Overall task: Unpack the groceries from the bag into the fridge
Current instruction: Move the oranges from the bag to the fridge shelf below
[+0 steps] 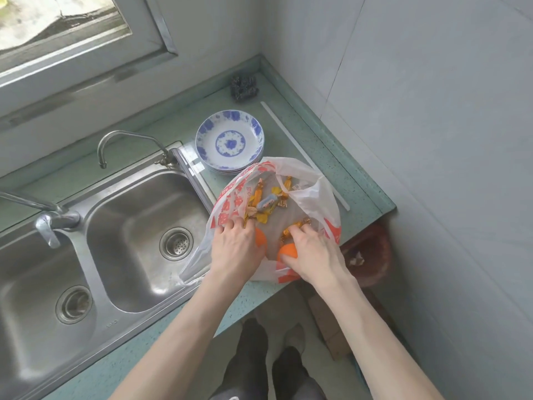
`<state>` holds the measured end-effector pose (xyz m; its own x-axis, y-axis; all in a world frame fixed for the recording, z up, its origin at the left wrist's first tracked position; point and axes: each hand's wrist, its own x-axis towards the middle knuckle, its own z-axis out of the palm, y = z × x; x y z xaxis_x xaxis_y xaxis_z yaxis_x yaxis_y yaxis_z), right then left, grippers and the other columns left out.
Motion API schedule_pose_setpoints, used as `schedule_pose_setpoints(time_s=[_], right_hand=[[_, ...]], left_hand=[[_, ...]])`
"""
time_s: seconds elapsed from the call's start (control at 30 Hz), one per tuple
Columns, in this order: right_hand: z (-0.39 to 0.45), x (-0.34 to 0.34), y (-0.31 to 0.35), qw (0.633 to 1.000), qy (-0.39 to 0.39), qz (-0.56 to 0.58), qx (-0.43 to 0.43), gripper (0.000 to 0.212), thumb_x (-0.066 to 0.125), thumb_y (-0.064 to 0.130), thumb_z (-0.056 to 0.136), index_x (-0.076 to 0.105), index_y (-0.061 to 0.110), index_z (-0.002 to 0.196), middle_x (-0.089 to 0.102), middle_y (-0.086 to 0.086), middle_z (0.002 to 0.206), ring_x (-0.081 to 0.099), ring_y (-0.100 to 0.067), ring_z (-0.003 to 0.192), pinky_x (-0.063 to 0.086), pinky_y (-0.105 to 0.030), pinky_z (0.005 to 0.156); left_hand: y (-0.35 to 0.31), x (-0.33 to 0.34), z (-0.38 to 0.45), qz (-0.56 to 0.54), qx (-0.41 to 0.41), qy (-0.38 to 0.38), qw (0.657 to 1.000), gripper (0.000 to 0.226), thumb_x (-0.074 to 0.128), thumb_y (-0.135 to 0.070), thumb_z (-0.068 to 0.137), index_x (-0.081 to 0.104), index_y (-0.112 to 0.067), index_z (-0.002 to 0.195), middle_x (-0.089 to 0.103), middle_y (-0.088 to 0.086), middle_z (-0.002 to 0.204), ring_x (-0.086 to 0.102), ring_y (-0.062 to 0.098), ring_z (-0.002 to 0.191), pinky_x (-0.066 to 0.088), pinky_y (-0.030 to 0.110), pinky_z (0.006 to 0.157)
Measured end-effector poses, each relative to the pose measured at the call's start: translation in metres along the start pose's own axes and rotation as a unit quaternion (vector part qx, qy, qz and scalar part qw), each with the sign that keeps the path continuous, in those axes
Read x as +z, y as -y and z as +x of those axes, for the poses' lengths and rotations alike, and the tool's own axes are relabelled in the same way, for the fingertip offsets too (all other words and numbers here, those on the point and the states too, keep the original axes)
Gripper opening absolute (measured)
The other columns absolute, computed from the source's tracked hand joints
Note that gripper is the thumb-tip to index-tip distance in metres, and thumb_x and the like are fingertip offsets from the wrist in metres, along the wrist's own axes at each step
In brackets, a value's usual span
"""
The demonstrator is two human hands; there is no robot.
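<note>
A: Log the bag first. Where does it sit for you?

B: The bag (pixel 305 180) is thin white plastic with red print, crumpled, its mouth spread wide, on the near right corner of the desk (pixel 326 125), just right of the sink (pixel 138 226). Both your hands are already inside the mouth, at its near edge.

A: Contents?

B: Two round, smooth oranges at the near side. Your left hand (pixel 235 249) covers the left orange (pixel 259 237), fingers curled over it; whether it grips the fruit or the bag film, you cannot tell. Your right hand (pixel 310 255) is curled round the right orange (pixel 287 251), thumb under it. Farther in lie the wrapped candies (pixel 268 202), glossy twisted foil, yellow and pale, loose on the bag floor.

A: Which relation matters?

B: Fruit lies directly under your hands, one apiece; candies lie beyond your fingertips. No fridge shows in view, so my judgement is you lift straight up, then turn away.

A: Surroundings?

B: Stacked blue-patterned plates (pixel 230 140) touch the bag's far side; a dark scrubber (pixel 243 87) sits in the far corner.
</note>
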<state>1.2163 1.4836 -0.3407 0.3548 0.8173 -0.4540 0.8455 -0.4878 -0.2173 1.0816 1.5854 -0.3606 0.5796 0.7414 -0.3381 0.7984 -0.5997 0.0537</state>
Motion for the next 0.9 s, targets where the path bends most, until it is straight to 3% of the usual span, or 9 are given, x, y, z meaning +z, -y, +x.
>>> schedule_pose_setpoints(time_s=[0.23, 0.37, 0.53, 0.67, 0.9], right_hand=[[0.011, 0.019, 0.007, 0.996, 0.061, -0.035, 0.052, 0.066, 0.059, 0.068, 0.088, 0.057, 0.020, 0.132, 0.063, -0.010, 0.133, 0.061, -0.030, 0.125, 0.045, -0.041, 0.103], [0.013, 0.025, 0.007, 0.997, 0.067, -0.019, 0.043, 0.073, 0.059, 0.075, 0.081, 0.058, 0.019, 0.129, 0.064, -0.008, 0.132, 0.063, -0.029, 0.122, 0.049, -0.041, 0.100], [0.001, 0.013, 0.006, 0.999, -0.015, 0.027, 0.028, 0.061, 0.064, 0.065, 0.084, 0.051, 0.021, 0.125, 0.059, -0.007, 0.130, 0.061, -0.031, 0.122, 0.047, -0.042, 0.094], [-0.014, -0.005, 0.001, 0.996, -0.077, 0.048, 0.015, 0.066, 0.068, 0.058, 0.085, 0.046, 0.022, 0.135, 0.057, -0.005, 0.130, 0.063, -0.034, 0.117, 0.050, -0.043, 0.088], [-0.061, -0.040, -0.006, 0.968, -0.207, 0.137, -0.034, 0.072, 0.076, 0.054, 0.084, 0.042, 0.036, 0.146, 0.049, 0.010, 0.139, 0.056, -0.020, 0.126, 0.055, -0.034, 0.083]], left_hand=[[-0.002, 0.010, 0.004, 0.033, 0.010, 0.025, 0.999, 0.063, 0.066, -0.050, 0.082, 0.051, -0.017, 0.134, 0.060, 0.010, 0.132, 0.052, 0.034, 0.124, 0.036, 0.043, 0.101], [-0.002, 0.010, 0.000, 0.013, 0.013, 0.003, 1.000, 0.059, 0.065, -0.049, 0.081, 0.053, -0.017, 0.128, 0.061, 0.009, 0.128, 0.054, 0.033, 0.121, 0.036, 0.042, 0.101], [-0.002, 0.003, -0.009, -0.060, 0.016, -0.063, 0.996, 0.061, 0.068, -0.053, 0.080, 0.057, -0.018, 0.129, 0.063, 0.006, 0.123, 0.057, 0.032, 0.116, 0.040, 0.041, 0.097], [-0.006, -0.009, -0.020, -0.136, 0.012, -0.115, 0.984, 0.066, 0.074, -0.049, 0.074, 0.056, -0.021, 0.131, 0.061, 0.001, 0.121, 0.057, 0.030, 0.109, 0.045, 0.040, 0.090], [-0.020, -0.047, -0.058, -0.303, -0.004, -0.200, 0.932, 0.070, 0.082, -0.043, 0.078, 0.051, -0.026, 0.138, 0.059, -0.006, 0.133, 0.049, 0.022, 0.118, 0.047, 0.036, 0.094]])
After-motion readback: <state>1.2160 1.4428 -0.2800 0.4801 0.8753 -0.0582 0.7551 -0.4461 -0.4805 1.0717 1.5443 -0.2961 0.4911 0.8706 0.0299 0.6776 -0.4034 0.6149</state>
